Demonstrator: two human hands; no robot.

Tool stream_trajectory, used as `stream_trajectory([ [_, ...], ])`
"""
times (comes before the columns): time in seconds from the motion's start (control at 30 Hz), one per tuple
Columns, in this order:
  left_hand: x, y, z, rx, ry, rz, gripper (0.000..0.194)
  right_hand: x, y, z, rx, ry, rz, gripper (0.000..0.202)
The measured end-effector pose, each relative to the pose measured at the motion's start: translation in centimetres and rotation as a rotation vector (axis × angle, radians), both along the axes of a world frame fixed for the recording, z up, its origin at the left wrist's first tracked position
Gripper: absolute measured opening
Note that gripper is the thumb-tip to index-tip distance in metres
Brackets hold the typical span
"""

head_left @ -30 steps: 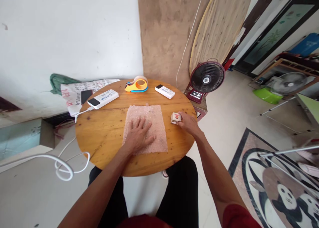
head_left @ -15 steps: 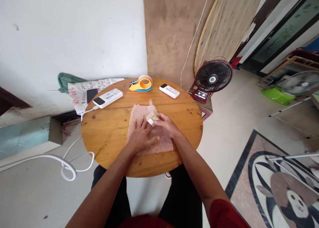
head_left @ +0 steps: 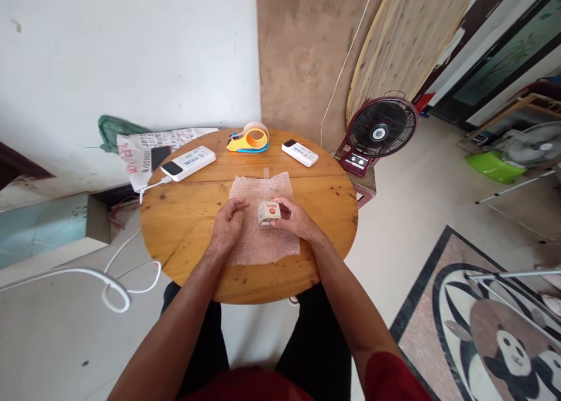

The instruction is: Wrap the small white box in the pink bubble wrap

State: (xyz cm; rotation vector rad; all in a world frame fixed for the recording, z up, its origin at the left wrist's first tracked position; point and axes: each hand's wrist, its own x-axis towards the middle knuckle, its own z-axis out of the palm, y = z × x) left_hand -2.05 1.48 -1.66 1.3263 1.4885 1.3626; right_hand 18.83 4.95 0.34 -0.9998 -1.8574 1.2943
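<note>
"When the head view is looked at, where is the small box (head_left: pixel 269 212) found?"

"It is held over the pink bubble wrap (head_left: pixel 263 248), gripped from its right side by the fingers of the right hand (head_left: pixel 298 221). Whether the wrap is touched by it cannot be told."

"And the left hand (head_left: pixel 227 227)?"

"It is placed at the wrap's left edge, its fingers loosely curled around nothing. Beyond, a yellow tape dispenser (head_left: pixel 233 145) is set on the tabletop (head_left: pixel 184 220)."
</note>
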Motion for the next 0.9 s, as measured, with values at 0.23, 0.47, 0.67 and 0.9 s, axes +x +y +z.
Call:
stream_trajectory([
  [0.23, -0.1, 0.2, -0.4, 0.005, -0.017, -0.009, 0.039, -0.1, -0.7, 0.9, 0.252, -0.226, 0.017, 0.062],
  [0.47, 0.0, 0.3, -0.4, 0.014, -0.049, -0.004, 0.036, -0.1, 0.1, -0.7, 0.386, -0.157, 0.046, 0.052],
  [0.67, 0.0, 0.3, -0.3, 0.005, -0.043, -0.008, 0.036, -0.4, 0.1, -1.3, 0.375, -0.206, -0.008, 0.055],
  [0.9, 0.0, 0.3, -0.5, 0.004, -0.021, -0.006, 0.035, -0.5, 0.0, -1.0, 0.398, -0.218, 0.005, 0.055],
])
